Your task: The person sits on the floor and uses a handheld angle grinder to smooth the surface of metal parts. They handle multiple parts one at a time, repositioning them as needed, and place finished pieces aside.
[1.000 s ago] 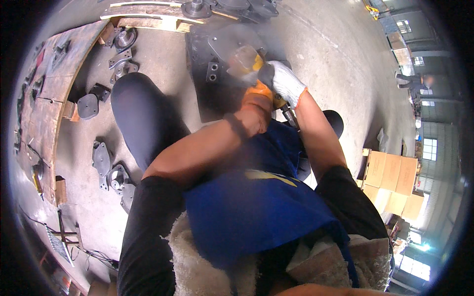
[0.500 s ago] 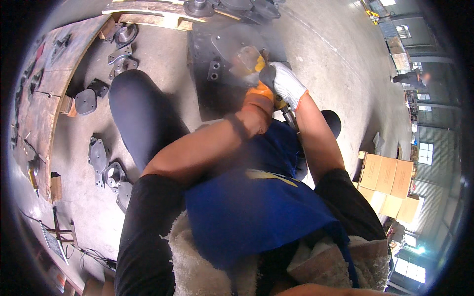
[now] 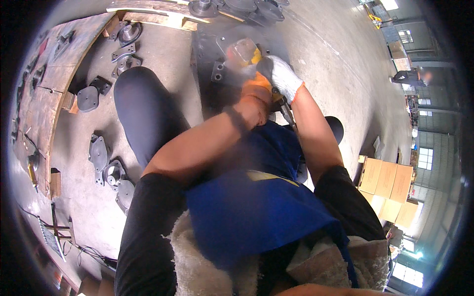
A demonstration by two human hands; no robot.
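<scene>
Both of my hands are closed around a yellow hand-held grinder (image 3: 256, 55), whose head is over a flat grey metal plate (image 3: 226, 43). My left hand (image 3: 256, 89), in an orange glove, grips the tool's body from the left. On the right side, my right hand (image 3: 285, 76) wraps around it in a white glove with a grey palm and orange cuff. A metal fitting (image 3: 286, 112) sticks out of the tool's rear toward me. The plate lies on a dark work block (image 3: 210, 98), beside a small drilled block (image 3: 217, 71). Haze and blur hide the contact point.
Metal parts (image 3: 89, 98) lie on the floor to my left, near a wooden table (image 3: 74, 49). A wooden pallet (image 3: 158, 6) and round metal parts (image 3: 242, 5) are at the far side. Cardboard boxes (image 3: 387, 180) are stacked at right. A person (image 3: 412, 77) stands far off.
The grinder and both hands have shifted slightly left and away from me over the plate. Both hands keep their grip. The view has shifted a little.
</scene>
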